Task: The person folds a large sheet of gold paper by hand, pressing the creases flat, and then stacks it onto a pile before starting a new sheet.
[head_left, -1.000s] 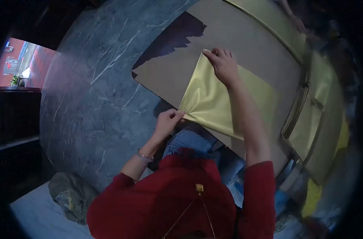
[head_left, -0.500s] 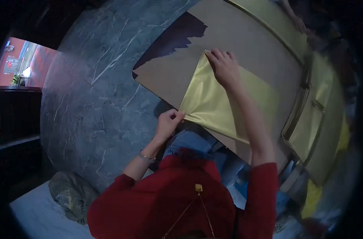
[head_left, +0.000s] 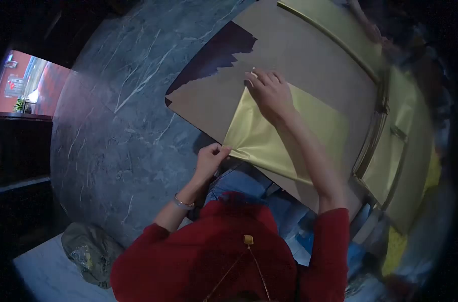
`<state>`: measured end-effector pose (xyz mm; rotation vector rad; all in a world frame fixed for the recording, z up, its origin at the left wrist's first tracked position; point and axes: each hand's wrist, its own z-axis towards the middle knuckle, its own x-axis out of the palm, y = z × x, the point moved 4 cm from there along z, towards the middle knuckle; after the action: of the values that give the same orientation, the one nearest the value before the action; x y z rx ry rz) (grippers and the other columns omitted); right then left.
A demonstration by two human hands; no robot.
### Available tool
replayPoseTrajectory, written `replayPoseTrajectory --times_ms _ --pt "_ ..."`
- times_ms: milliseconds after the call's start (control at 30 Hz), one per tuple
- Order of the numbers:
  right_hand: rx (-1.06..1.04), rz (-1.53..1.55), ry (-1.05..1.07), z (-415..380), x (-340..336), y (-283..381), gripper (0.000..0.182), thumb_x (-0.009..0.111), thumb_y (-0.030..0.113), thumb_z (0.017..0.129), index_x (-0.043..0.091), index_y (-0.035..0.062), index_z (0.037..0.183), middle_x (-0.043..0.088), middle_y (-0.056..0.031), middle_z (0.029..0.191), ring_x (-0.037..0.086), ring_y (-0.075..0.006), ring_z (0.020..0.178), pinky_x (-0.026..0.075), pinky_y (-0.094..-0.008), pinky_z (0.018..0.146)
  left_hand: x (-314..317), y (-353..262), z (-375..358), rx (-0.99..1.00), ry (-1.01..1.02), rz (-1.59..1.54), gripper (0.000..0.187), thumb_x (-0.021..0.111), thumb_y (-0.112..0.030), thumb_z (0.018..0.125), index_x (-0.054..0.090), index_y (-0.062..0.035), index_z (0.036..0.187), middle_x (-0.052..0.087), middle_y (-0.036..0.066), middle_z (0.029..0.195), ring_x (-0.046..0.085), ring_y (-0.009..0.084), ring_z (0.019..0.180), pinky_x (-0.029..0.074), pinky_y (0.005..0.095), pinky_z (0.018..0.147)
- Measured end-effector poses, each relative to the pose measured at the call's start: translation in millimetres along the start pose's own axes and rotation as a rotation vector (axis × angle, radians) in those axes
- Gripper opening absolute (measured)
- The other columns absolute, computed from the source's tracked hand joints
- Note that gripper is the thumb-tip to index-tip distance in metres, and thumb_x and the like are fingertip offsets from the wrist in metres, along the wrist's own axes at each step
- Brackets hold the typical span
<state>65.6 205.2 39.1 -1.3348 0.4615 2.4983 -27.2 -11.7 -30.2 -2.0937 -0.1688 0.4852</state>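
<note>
A shiny gold sheet (head_left: 269,146) lies over the brown board (head_left: 309,55), with creases fanning from its near-left corner. My left hand (head_left: 212,160) pinches that corner at the board's near edge. At the sheet's far-left corner is my right hand (head_left: 271,93), its fingers bent and drawn together on the corner; the fingertips partly hide it. My right forearm crosses above the sheet. The sheet looks taut along the edge between both hands.
The board rests on a grey marbled surface (head_left: 138,100) and has a torn dark purple patch (head_left: 214,55). More gold material (head_left: 334,30) lies along its far and right sides. Another person's hand (head_left: 369,30) shows at top right. A dark crumpled cap-like item (head_left: 90,254) lies lower left.
My right hand has shifted slightly left and down in view, its fingers now covering more of the corner. My left hand keeps its pinch. The whole view has shifted slightly.
</note>
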Motion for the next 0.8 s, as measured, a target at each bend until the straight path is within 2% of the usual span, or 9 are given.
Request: replayPoseTrajectory --times_ms 33,100,133,200,233,467,667,733,800 --pt "-0.020 0.069 0.119 -2 -7 13 0.029 0.050 0.018 0.090 0.054 0.0086 0.117 0.055 -0.0068 0.121 0.050 -0.0243 0.115 0.035 -0.0400 0.100 1 4 1 -0.006 0.011 -0.072 0.022 0.064 -0.019 0.086 0.062 0.0010 0.077 0.062 0.002 0.072 0.054 0.0072 0.068 0.044 0.0242 0.063" --pt "-0.148 0.194 0.168 -17 3 37 0.035 0.050 0.018 0.089 0.052 0.0083 0.122 0.050 -0.0065 0.130 0.043 -0.0222 0.125 0.029 -0.0399 0.107 4 3 0 0.049 0.001 -0.195 0.025 0.064 -0.021 0.086 0.060 -0.0003 0.073 0.061 0.002 0.070 0.054 0.0075 0.066 0.044 0.0241 0.063" --pt "-0.211 0.174 0.305 -24 11 47 0.039 0.047 0.022 0.091 0.049 0.0081 0.128 0.044 -0.0062 0.137 0.037 -0.0196 0.131 0.024 -0.0396 0.111 4 4 1 0.050 0.001 -0.196 0.025 0.064 -0.021 0.086 0.060 -0.0003 0.073 0.061 0.002 0.070 0.054 0.0075 0.066 0.044 0.0241 0.063" --pt "-0.220 0.230 0.317 -37 18 60 0.041 0.043 0.027 0.094 0.047 0.0090 0.131 0.040 -0.0047 0.141 0.035 -0.0187 0.132 0.022 -0.0391 0.112 5 4 1 0.029 0.020 -0.272 0.026 0.065 -0.023 0.086 0.059 -0.0014 0.072 0.061 0.002 0.069 0.053 0.0073 0.066 0.043 0.0233 0.063" --pt "-0.218 0.137 0.360 -40 23 60 0.045 0.039 0.032 0.096 0.042 0.0102 0.135 0.035 -0.0036 0.145 0.032 -0.0181 0.134 0.020 -0.0398 0.112 3 -2 -1 0.004 0.019 -0.186 0.026 0.066 -0.023 0.086 0.059 -0.0016 0.072 0.061 0.002 0.069 0.053 0.0068 0.065 0.042 0.0230 0.061" --pt "-0.022 0.117 0.351 -36 26 32 0.048 0.037 0.032 0.096 0.037 0.0102 0.138 0.030 -0.0027 0.148 0.028 -0.0187 0.136 0.019 -0.0428 0.112 0 -3 -3 0.028 0.017 -0.160 0.031 0.065 -0.026 0.086 0.056 -0.0012 0.069 0.056 -0.001 0.066 0.049 0.0066 0.064 0.040 0.0230 0.061" --pt "0.090 0.052 0.305 -27 34 11 0.048 0.035 0.033 0.096 0.037 0.0101 0.138 0.032 -0.0039 0.147 0.029 -0.0195 0.135 0.020 -0.0441 0.111 3 1 0 0.063 0.007 -0.212 0.028 0.065 -0.025 0.085 0.059 -0.0024 0.071 0.062 0.001 0.070 0.051 0.0077 0.065 0.041 0.0242 0.063" --pt "0.130 0.078 0.283 -24 35 5 0.047 0.033 0.033 0.097 0.038 0.0100 0.138 0.032 -0.0039 0.147 0.030 -0.0195 0.135 0.019 -0.0432 0.112 3 0 -2 -0.006 0.006 -0.156 0.028 0.064 -0.026 0.086 0.059 -0.0024 0.071 0.061 0.001 0.070 0.051 0.0075 0.067 0.041 0.0241 0.064" --pt "0.134 0.033 0.247 -21 39 0 0.047 0.032 0.033 0.097 0.037 0.0109 0.138 0.031 -0.0032 0.147 0.030 -0.0188 0.135 0.018 -0.0427 0.112 3 -2 -5 0.050 -0.007 -0.267 0.029 0.064 -0.028 0.086 0.060 -0.0024 0.072 0.060 0.001 0.070 0.051 0.0073 0.068 0.040 0.0242 0.064"
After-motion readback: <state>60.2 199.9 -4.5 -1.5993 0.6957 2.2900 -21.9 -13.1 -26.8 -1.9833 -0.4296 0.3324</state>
